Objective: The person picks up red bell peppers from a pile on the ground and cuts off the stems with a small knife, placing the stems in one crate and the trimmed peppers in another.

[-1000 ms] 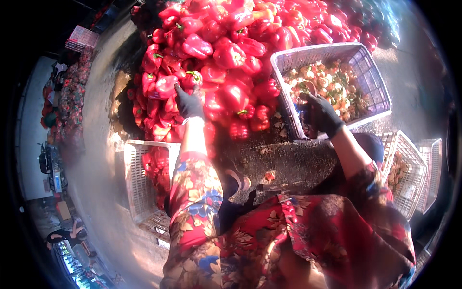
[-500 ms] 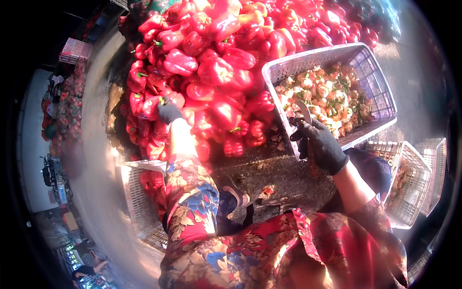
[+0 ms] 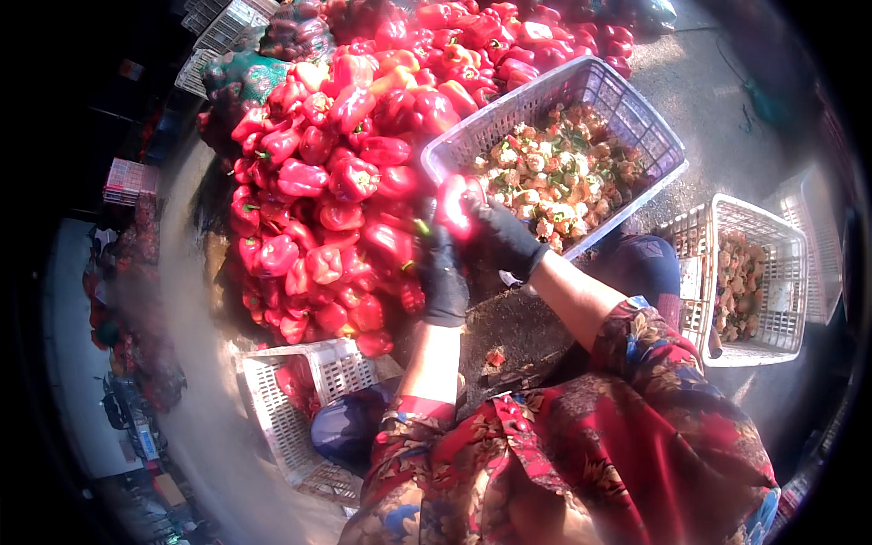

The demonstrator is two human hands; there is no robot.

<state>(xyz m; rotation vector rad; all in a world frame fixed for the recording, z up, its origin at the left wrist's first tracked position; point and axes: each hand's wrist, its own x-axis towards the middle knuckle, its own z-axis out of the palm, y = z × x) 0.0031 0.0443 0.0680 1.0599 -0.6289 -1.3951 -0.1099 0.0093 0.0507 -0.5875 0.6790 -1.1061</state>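
Drawn off the pile (image 3: pixel 341 218), the left hand (image 3: pixel 442 277) grips a red pepper (image 3: pixel 457 207) beside the crate's (image 3: pixel 619 104) left edge, right hand (image 3: pixel 510 241) against it, hold unclear, for apparent coring that calls for steadiness.

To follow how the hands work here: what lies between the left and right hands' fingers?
In the head view, a red pepper lies there, between the fingers of the left hand and right hand.

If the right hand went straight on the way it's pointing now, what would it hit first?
Most likely the glossy red bell pepper directly ahead of the right hand, possibly already touching it; depth is hard to judge.
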